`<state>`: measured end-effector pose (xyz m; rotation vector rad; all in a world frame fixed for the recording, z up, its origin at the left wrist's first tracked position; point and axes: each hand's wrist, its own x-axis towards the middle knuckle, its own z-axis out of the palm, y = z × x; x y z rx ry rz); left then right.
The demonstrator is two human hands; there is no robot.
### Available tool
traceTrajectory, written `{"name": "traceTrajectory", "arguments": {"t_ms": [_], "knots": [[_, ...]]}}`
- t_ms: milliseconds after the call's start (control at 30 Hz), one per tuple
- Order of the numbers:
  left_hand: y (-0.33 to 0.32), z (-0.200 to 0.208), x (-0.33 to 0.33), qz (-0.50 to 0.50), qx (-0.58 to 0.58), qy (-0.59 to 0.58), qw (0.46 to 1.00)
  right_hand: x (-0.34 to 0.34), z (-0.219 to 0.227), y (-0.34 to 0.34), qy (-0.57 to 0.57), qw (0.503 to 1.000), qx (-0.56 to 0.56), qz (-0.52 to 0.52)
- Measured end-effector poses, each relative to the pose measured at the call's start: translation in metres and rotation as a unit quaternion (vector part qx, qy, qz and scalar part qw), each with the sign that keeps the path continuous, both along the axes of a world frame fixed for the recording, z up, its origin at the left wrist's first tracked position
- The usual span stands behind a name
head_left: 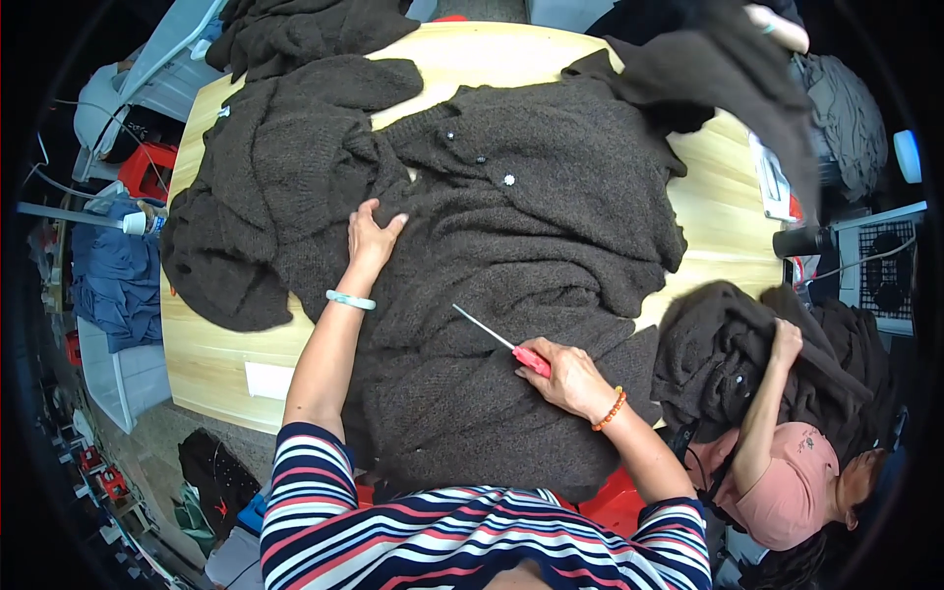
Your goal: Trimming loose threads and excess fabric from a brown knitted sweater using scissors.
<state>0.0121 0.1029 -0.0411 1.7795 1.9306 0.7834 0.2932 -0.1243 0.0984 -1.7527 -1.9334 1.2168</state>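
A dark brown knitted cardigan (pixel 492 256) lies spread and rumpled before me, its lower part hanging toward my lap. Light round buttons (pixel 508 180) show on its upper part. My left hand (pixel 371 239), with a pale bangle at the wrist, rests on the knit near its left side, fingers apart. In my right hand (pixel 572 376), closed over the lower part of the cardigan, is a red-handled tool (pixel 532 360) with a thin metal shaft. The shaft points up and left, just over the fabric; whether its tip touches cannot be told.
More dark knitted garments (pixel 295 167) are heaped on the left of the wooden table (pixel 221 369). At the right, a co-worker in pink (pixel 787 472) grips another dark garment (pixel 723 344). Across the table, another person's arm (pixel 782 28) is beside a blurred dark garment (pixel 723 74).
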Motion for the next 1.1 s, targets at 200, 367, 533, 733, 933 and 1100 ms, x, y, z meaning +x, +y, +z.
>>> {"name": "traceTrajectory", "arguments": {"t_ms": [200,367,533,733,933,1100], "knots": [[-0.047,0.076,0.023,-0.216,-0.089,-0.223,0.946,0.033,-0.011,-0.032,-0.002,0.999,-0.008,-0.045],[-0.157,0.191,0.007,-0.568,-0.429,-0.311,0.631,0.048,-0.003,-0.044,-0.046,0.991,0.034,-0.119],[-0.188,0.162,-0.025,-0.380,-0.430,-0.233,0.785,0.079,0.003,-0.056,-0.122,0.976,0.027,-0.178],[-0.101,0.068,0.051,-0.129,-0.252,-0.376,0.882,0.086,0.014,-0.068,-0.182,0.967,0.017,-0.177],[-0.053,0.018,0.090,0.074,-0.158,-0.536,0.826,0.080,0.028,-0.075,-0.163,0.973,0.059,-0.155],[-0.097,0.109,0.099,-0.136,-0.002,-0.398,0.907,0.100,0.025,-0.098,-0.150,0.965,0.068,-0.202]]}}
